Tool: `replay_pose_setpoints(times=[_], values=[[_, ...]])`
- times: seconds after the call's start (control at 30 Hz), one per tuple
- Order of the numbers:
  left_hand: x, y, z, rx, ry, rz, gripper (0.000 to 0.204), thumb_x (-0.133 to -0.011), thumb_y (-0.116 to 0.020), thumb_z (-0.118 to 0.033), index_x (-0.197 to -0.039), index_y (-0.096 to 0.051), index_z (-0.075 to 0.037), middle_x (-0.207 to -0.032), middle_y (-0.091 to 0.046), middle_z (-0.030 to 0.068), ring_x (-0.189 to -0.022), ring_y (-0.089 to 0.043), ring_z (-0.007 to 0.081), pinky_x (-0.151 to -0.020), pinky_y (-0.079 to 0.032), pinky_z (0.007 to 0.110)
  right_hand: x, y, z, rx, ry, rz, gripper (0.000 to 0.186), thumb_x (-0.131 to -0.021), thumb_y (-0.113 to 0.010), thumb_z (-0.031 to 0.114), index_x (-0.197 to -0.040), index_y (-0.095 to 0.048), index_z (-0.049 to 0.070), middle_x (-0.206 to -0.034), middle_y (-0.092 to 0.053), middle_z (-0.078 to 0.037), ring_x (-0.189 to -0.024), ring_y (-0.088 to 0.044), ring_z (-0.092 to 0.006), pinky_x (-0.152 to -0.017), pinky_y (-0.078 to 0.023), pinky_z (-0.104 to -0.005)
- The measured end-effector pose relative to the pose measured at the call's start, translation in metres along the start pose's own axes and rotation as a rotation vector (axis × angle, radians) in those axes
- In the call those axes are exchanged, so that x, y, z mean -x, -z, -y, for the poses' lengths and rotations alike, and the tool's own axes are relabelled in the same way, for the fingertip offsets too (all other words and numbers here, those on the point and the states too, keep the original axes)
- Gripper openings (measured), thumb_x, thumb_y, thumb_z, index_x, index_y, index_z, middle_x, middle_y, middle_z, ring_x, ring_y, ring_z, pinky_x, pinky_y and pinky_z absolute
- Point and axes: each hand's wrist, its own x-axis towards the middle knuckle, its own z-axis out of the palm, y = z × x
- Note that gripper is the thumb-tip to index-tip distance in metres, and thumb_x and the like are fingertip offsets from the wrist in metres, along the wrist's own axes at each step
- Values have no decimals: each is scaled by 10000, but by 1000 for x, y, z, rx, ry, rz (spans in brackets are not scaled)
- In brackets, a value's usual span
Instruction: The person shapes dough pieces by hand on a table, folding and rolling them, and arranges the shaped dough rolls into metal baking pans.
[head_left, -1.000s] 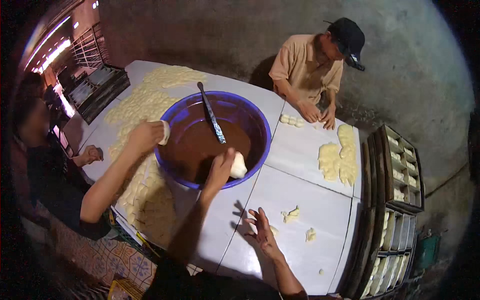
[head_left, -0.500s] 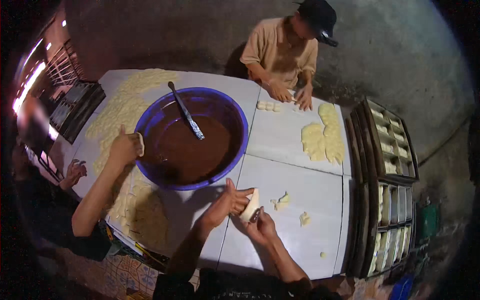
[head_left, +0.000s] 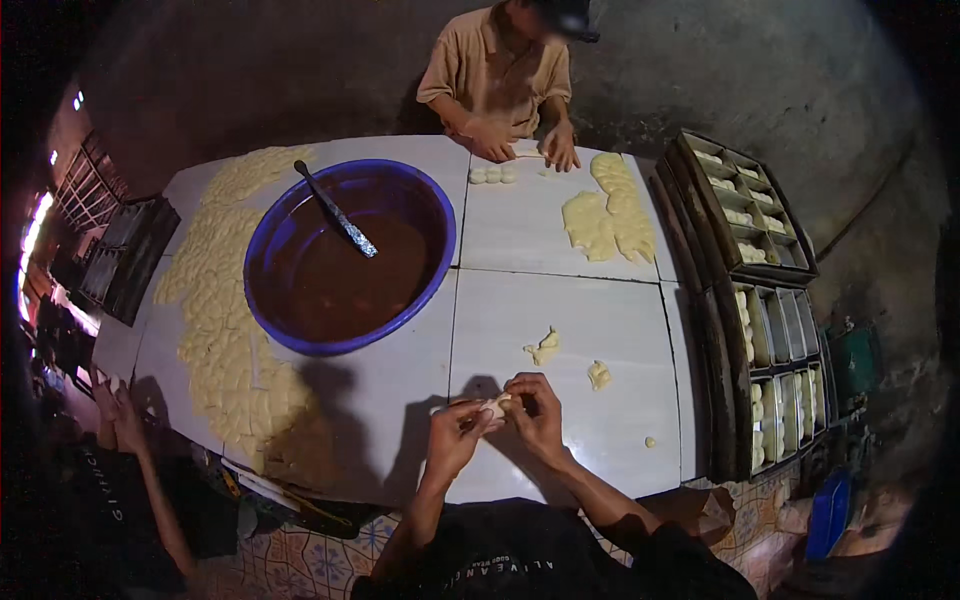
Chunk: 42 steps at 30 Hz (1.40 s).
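A small piece of pale dough [head_left: 495, 407] is pinched between my two hands above the near part of the white tabletop [head_left: 560, 310]. My left hand [head_left: 455, 437] grips its left end with thumb and fingertips. Bent over its right side are the fingers of my right hand [head_left: 537, 415], hiding part of it. Just beyond my hands lie two dough scraps [head_left: 543, 346], with a tiny crumb of dough [head_left: 650, 442] farther right.
A blue basin [head_left: 452, 225] of brown filling holds a leaning spatula [head_left: 340, 212]. Flattened dough pieces [head_left: 215, 330] cover the table's left side. Stacked metal pans [head_left: 735, 270] stand at right. Across the table a person [head_left: 500, 80] rolls dough; another person's arm [head_left: 150, 470] is at left.
My hands have come together around the dough; the dark filling at my right fingers no longer shows. The left co-worker's hand has left the basin rim. The whole view has shifted.
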Motion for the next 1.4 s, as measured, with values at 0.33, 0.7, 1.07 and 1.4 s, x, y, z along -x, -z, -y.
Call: replay_pose_setpoints(times=[0.33,0.7,1.07,1.4], values=[[24,-29,34,-133,40,-162,307,-890,-682,-264,-779,-640,19,-635,-599,25,-579,-553,67,-492,-425,232,46,9,5,114,-291,27,132,-922,-595,73,-956,-685,-18,-782,-640,-61,-798,-608,-132,-708,-495,-287],[29,-20,32,314,-224,-24,462,-786,-608,66,-1208,-439,-18,-1046,-531,79,-1145,-555,258,-961,-423,389,44,57,1,226,-354,149,376,-840,-573,46,-1209,-594,-23,-1138,-644,-154,-974,-627,-216,-856,-492,-314],[36,20,53,244,-71,-252,159,-884,-552,52,-1039,-562,16,-832,-636,84,-841,-653,185,-786,-499,290,79,74,7,1010,36,358,343,-853,-605,146,-1180,-605,45,-1139,-559,-163,-1072,-538,-261,-847,-462,-401],[37,-21,18,-103,-344,-177,332,-900,-641,-82,-1209,-600,32,-1159,-615,105,-1006,-595,141,-854,-477,257,28,3,51,142,-251,274,274,-853,-688,73,-1120,-662,19,-1114,-523,-66,-978,-544,-142,-775,-459,-253]])
